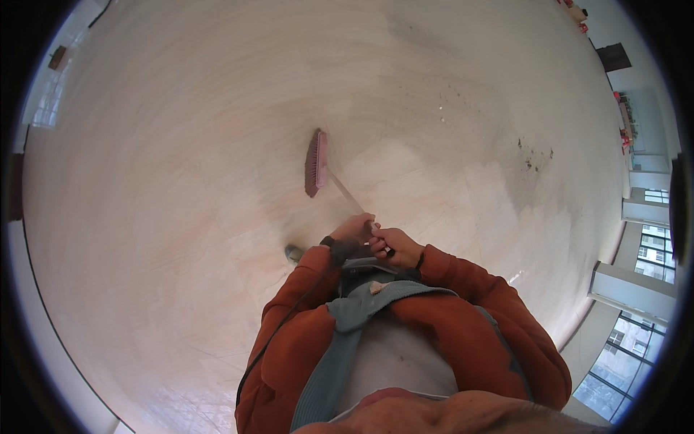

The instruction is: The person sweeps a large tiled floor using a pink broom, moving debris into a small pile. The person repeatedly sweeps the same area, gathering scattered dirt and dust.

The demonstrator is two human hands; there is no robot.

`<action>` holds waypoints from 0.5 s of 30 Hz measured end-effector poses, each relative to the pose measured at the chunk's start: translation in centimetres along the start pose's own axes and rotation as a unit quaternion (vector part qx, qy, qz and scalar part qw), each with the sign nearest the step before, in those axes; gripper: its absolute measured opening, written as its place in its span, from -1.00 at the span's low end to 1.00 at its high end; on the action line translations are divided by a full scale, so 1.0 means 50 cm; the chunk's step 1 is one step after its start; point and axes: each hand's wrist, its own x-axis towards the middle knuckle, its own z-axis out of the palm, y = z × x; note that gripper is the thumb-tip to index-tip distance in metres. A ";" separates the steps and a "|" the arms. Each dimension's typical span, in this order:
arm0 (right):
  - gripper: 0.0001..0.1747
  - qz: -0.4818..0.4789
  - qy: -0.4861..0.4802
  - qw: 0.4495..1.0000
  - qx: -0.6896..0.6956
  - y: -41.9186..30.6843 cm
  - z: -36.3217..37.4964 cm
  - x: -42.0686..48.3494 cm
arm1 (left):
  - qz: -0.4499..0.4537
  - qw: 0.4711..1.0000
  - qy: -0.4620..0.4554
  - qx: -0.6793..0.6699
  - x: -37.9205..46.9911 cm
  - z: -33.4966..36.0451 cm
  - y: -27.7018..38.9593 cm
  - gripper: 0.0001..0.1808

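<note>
A push broom with a pink head [323, 160] and dark reddish bristles [311, 168] rests on the floor in front of me. Its thin handle [347, 192] slants back toward my waist. Around the upper handle, my left hand [355, 228] is closed, with a black band at the wrist. My right hand [398, 247] grips the handle's end close beside it, fingers curled and a dark tip showing below them. Part of the grip is hidden by my fingers. The toe of a shoe [294, 253] shows beyond my left sleeve [303, 271].
Dark crumbs of debris [531, 157] lie on the pale floor [162, 190] to the right, with small white bits [441, 119] farther ahead. Windows [623, 363] and pillars [618, 282] line the right wall. A dark square object [614, 57] stands at the far right.
</note>
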 end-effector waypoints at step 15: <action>-0.94 0.006 -0.134 0.988 -0.071 -0.114 -0.005 -0.044 | 0.006 0.983 0.166 0.076 -0.031 0.175 0.109 -0.71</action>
